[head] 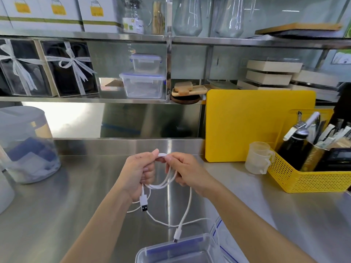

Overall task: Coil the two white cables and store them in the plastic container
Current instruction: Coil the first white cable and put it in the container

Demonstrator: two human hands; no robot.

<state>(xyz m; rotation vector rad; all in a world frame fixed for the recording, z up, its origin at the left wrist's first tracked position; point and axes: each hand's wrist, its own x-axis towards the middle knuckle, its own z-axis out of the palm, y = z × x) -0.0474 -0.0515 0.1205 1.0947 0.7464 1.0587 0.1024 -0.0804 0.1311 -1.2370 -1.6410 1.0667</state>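
Observation:
Both hands hold one white cable above the steel counter. My left hand grips the gathered loops, and its USB plug dangles below the palm. My right hand pinches the top of the loop beside the left fingertips. The cable's other end hangs down to the rim of the clear plastic container with blue clips at the bottom edge. A second white cable lies loose on the counter under my hands. The container's lid lies to its right, partly behind my right forearm.
A yellow cutting board leans against the back wall at right. In front of it stand a translucent measuring cup and a yellow mesh basket with bottles. A large clear tub stands at left. Shelves above hold stacked containers.

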